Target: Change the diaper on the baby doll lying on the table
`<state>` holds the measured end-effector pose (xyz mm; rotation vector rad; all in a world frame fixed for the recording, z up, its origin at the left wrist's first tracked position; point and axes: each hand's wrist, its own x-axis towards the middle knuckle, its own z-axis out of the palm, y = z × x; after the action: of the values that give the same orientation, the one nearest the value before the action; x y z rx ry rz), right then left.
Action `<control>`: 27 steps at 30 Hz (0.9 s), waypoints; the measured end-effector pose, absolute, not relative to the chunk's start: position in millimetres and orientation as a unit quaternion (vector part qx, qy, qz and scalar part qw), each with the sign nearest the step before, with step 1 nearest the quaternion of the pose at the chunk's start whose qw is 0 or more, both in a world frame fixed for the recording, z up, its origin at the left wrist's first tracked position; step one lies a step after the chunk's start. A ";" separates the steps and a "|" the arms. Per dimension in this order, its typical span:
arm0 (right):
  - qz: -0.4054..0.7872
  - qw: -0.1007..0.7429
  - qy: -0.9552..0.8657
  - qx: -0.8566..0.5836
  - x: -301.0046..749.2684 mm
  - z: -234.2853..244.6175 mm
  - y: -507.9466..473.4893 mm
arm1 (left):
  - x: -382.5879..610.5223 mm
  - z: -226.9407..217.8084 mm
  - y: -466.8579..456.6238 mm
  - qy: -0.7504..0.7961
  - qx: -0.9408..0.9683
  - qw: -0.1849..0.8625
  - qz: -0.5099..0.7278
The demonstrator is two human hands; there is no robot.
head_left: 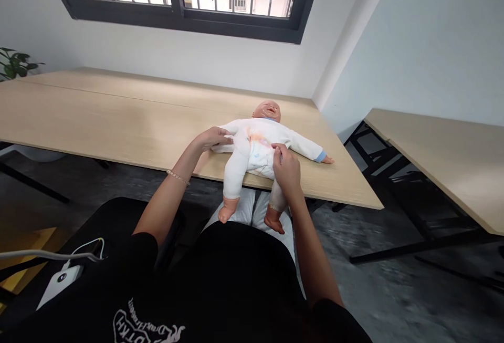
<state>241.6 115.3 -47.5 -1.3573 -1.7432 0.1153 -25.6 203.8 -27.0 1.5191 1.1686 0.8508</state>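
A baby doll [258, 143] in a white romper lies on its back at the front edge of a long wooden table [118, 117], head towards the wall, legs hanging over the edge. My left hand [212, 137] rests on the doll's near sleeve, fingers curled on the white cloth. My right hand [286, 167] is closed in a pinch on the romper fabric at the doll's belly and hip. The doll's other arm [311, 149] lies stretched out to the right, a blue cuff at its wrist.
A second wooden table [444, 154] on black legs stands to the right, with a gap of grey floor between. A plant [16, 63] sits far left. A white device with a cable [63, 279] lies by my left side. A barred window is above.
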 end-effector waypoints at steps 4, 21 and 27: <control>0.040 0.446 -0.717 -0.534 240.1 -39.7 117.0 | -31.6 -29.1 202.9 0.470 0.579 0.548 0.378; 0.046 0.162 -0.907 -0.385 123.3 10.4 182.5 | -37.8 -52.0 190.8 0.326 0.405 0.635 0.571; 0.108 0.248 -0.879 -0.392 120.9 -4.7 196.5 | -38.3 -49.9 189.1 0.283 0.375 0.674 0.569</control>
<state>120.9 196.5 -4.7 -1.0678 -2.3963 0.2934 -38.3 189.1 -49.9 0.8444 0.6377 1.2813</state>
